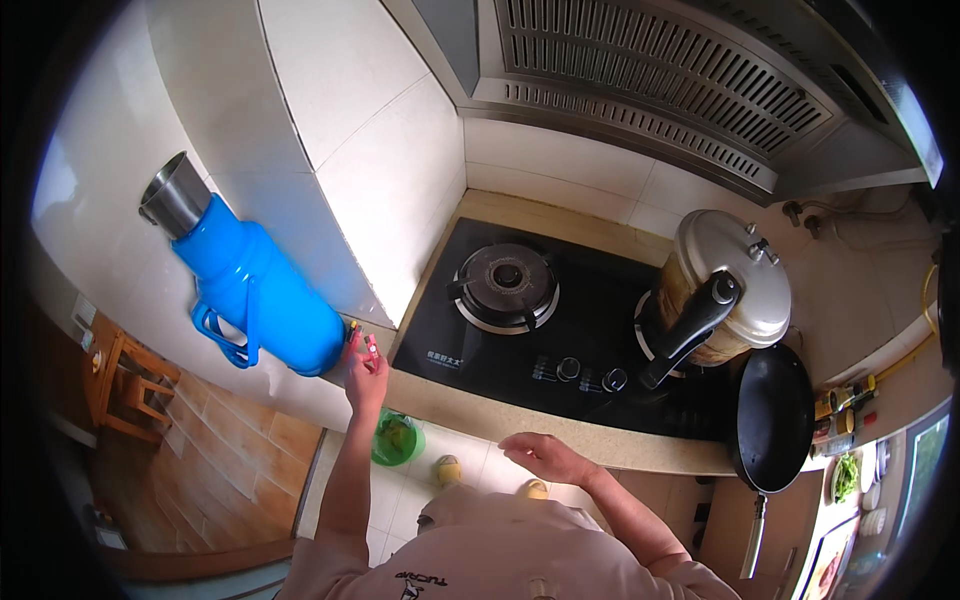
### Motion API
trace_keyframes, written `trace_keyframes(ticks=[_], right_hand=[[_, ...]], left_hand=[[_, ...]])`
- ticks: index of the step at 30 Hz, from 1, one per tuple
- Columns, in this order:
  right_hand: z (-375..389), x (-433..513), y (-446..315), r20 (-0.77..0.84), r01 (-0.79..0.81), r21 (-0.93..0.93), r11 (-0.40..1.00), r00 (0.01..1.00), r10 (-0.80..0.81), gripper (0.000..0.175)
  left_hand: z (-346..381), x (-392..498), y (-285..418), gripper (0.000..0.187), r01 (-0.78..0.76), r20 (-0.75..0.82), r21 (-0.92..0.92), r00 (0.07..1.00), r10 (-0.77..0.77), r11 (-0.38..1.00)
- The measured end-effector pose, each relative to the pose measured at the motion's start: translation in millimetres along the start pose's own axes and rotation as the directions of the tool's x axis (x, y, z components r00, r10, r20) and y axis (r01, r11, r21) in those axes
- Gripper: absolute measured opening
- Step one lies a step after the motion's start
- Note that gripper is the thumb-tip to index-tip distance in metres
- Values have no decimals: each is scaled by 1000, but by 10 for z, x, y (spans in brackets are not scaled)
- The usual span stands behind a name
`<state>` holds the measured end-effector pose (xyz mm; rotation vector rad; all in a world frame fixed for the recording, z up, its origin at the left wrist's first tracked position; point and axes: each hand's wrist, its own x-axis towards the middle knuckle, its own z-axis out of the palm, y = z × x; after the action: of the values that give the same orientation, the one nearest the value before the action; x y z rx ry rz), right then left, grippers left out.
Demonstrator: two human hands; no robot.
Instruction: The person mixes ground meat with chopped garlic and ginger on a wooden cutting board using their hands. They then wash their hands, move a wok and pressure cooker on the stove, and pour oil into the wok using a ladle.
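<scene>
Between the fingers of my left hand (367, 386) is a small red object, apparently a lighter (372, 348). Just left of it, a second small red lighter-like object (352, 334) shows a dark and yellow end; whether my hand touches it is unclear. A blue thermos flask (259, 289) with a steel cup (176, 196) over its top stands on the counter beside that hand. My right hand (551, 457) hangs in front of the counter edge, loosely curled, and nothing shows in it. Ahead lies a black glass gas hob (592, 300) with an uncovered left burner (508, 277).
A pressure cooker (731, 277) sits on the right burner, its black handle pointing towards me. Right of it is a black frying pan (775, 420). A range hood (660, 82) overhangs the hob. On the floor stands a green-lined bin (396, 439). Several seasoning containers (840, 416) stand far right.
</scene>
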<state>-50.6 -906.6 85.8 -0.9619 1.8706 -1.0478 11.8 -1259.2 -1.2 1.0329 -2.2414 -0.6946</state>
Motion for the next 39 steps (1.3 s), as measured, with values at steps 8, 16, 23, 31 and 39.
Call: trace_keyframes(ticks=[8, 16, 23, 31, 39], right_hand=[[251, 696, -236, -372, 26, 512, 859, 908, 194, 32], [-261, 239, -81, -491, 133, 650, 748, 825, 280, 28], [-610, 108, -195, -601, 133, 546, 827, 750, 276, 30], [-1049, 403, -651, -537, 148, 304, 941, 842, 41, 23], [-1342, 1244, -465, -489, -162, 94, 982, 852, 187, 17]], left_hand=[[-79, -899, 1261, 27, -168, 372, -539, 832, 412, 825], [205, -814, 1692, 22, 344, 645, -764, 410, 645, 545], [1324, -691, 2010, 23, -318, 458, -623, 593, 662, 715], [1549, -428, 2339, 29, -11, 903, -417, 110, 416, 909], [1517, -698, 2166, 35, 684, 964, -213, 33, 262, 698]])
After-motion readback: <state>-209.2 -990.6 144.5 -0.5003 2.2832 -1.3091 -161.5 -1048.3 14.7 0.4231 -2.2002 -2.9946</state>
